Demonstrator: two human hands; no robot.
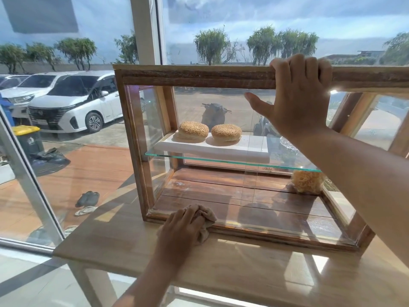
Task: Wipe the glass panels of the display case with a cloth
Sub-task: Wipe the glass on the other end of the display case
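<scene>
A wooden-framed display case [190,76] with glass panels stands on a light wooden table [124,247]. My left hand [183,224] presses a crumpled beige cloth [207,220] against the bottom left corner of the front glass panel [221,187], at the lower frame rail. My right hand [298,96] grips the top wooden rail of the case, fingers over the top and thumb spread against the glass.
Inside, two sesame buns [193,131] lie on a white board [212,149] on a glass shelf [232,162]; a bag of noodle-like snack [306,181] sits at the lower right. Large windows stand behind the case, with parked white cars [73,105] outside. The table's left edge lies near the window frame.
</scene>
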